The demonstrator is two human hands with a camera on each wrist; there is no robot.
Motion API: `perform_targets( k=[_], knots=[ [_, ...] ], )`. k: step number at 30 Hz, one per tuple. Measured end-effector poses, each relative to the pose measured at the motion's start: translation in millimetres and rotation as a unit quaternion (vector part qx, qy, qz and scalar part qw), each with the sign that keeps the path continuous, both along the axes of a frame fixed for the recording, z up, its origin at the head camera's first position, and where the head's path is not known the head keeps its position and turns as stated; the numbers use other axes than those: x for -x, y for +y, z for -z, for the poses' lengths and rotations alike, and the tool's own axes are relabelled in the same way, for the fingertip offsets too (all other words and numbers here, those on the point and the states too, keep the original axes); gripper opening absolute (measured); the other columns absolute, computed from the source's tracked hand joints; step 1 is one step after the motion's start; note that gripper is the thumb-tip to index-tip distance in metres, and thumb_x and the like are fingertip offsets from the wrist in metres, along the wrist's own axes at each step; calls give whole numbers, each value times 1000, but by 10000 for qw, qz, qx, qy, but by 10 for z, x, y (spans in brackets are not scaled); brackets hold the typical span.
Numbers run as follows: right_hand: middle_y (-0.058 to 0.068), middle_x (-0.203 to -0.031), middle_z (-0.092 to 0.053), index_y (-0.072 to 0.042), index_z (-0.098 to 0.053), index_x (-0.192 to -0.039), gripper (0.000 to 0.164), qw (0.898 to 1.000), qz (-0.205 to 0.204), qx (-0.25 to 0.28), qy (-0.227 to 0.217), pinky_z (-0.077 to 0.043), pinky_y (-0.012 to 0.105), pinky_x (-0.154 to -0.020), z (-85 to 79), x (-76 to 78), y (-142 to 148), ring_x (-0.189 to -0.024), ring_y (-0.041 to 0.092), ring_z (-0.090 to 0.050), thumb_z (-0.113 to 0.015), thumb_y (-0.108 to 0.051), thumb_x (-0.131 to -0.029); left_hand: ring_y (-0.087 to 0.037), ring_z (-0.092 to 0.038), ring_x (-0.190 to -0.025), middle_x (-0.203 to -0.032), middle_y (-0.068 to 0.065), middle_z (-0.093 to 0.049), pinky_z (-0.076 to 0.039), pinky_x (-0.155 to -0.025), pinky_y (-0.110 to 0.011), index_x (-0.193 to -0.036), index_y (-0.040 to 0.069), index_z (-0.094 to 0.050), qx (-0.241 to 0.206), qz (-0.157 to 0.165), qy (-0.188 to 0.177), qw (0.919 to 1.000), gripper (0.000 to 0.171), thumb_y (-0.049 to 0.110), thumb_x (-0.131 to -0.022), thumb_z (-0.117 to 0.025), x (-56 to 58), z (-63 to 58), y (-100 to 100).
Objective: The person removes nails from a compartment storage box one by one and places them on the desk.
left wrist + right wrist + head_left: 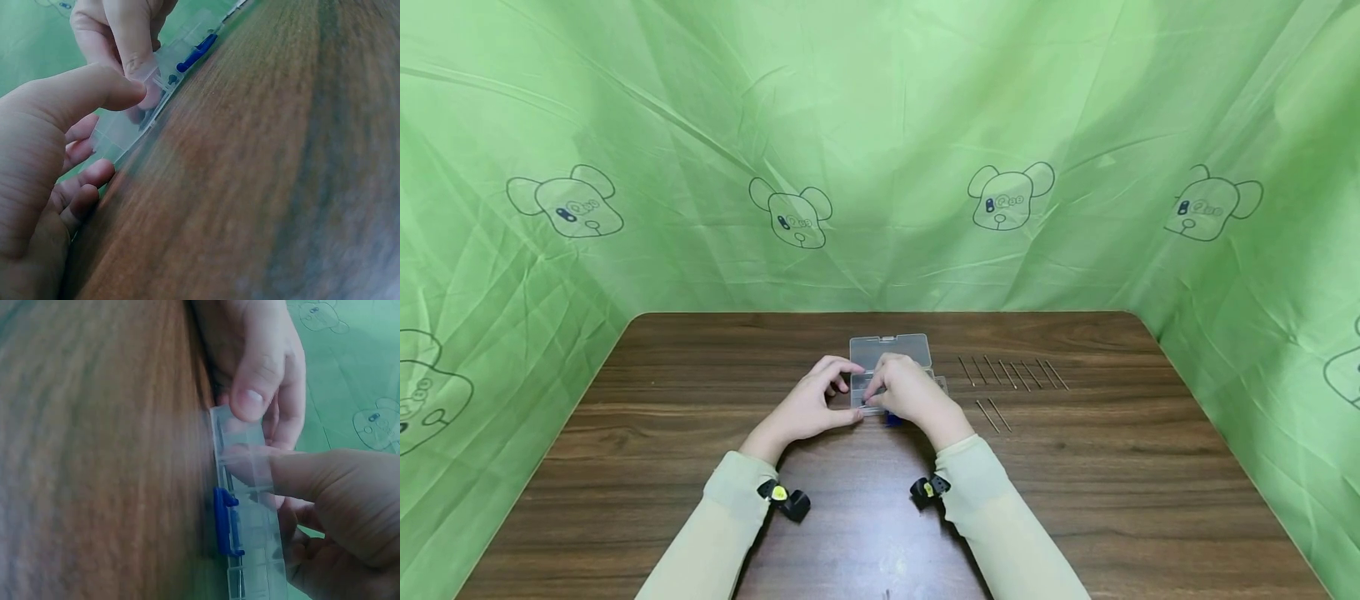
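A clear plastic compartment box (868, 408) lies on the table with its lid (891, 350) raised at the back. My left hand (808, 404) holds the box at its left end, thumb on the near corner and fingers by the far side. From above, my right hand (910, 390) reaches into a left compartment. Its thumb and forefinger pinch a small dark piece (864, 402), mostly covered by the fingers, so its kind is unclear. A blue latch (222, 522) hangs on the box's near wall. Small dark pieces (253, 495) show blurred through the clear plastic.
Several thin metal rods (1015, 375) lie in a slanted row right of the box. Two more rods (993, 415) lie nearer. The brown wooden table (700, 375) is bordered by green cloth (880, 275) at the back and sides.
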State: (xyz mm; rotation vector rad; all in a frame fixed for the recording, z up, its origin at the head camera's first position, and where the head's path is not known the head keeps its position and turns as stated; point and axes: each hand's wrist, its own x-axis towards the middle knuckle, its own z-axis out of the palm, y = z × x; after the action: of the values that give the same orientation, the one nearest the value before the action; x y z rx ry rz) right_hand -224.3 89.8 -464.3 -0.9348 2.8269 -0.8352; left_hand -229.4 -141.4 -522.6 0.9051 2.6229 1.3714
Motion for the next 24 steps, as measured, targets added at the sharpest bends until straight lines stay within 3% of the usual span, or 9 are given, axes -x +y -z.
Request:
perform_targets(
  k=[5,14,19,24],
  knots=[
    [1,-100,-72,-12,-87,-86,7,10000,-5,-86,-47,-55,46,-102,-4,-21,-33,-108,28,-70,-89,-5,-89,-18,-58,-106,-138,-2,-57,-50,-86,-36,-145,18,-64,9,31,-35,10000,65,24,-88,-93,-5,-11,4],
    [2,-105,-71,-14,-84,-89,8,9949,-666,-291,705,-54,43,-100,25,-12,3,-106,26,-67,-86,-6,-91,-18,-59,-107,-139,-2,-57,-51,-87,-36,-145,19,-63,24,35,28,10000,65,23,-88,-93,-5,-5,-2],
    [3,-111,-69,-13,-82,-94,4,9962,-781,-215,314,-51,44,-107,15,13,56,-115,26,-65,-81,-11,-97,-18,-59,-107,-139,-2,-58,-51,-88,-37,-145,19,-64,4,22,33,10000,64,24,-88,-92,-6,-13,-4],
    [3,-113,-69,-13,-78,-104,5,9969,-686,270,-272,-52,42,-103,22,57,126,-112,22,-65,-75,-18,-104,-17,-58,-107,-137,-1,-57,-51,-88,-37,-144,20,-64,63,1,-17,10000,63,26,-88,-93,-7,-24,-2]
  ],
)
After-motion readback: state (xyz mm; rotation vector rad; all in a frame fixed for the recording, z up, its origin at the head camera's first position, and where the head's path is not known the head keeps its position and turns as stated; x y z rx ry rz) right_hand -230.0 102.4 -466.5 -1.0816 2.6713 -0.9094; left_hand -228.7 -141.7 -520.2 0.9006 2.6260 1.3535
